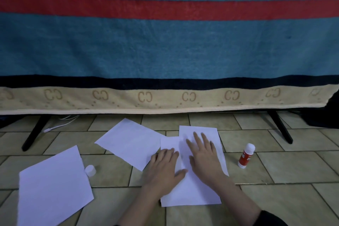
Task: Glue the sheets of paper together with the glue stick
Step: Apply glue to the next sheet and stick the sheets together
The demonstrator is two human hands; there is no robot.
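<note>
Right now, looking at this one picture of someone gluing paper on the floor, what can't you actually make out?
- Head view: any glue between the two overlapping sheets; the top sheet, left hand and right hand cover it.
- Glue stick label: too small to read.
- The large sheet at the left is cut off by the bottom edge.
- What stands behind the striped towel: only black legs show.

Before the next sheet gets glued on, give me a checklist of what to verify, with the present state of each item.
1. Both hands, left and right, flat on the stack: ok.
2. Stack edges aligned: not ok, one sheet is offset.
3. Glue stick free, upright right of the stack: ok.
4. Cap on the glue stick: not ok, it sits on the floor.
5. Spare sheets at hand, middle sheet and left sheet: ok.
6. Bond holding: cannot tell.
</note>
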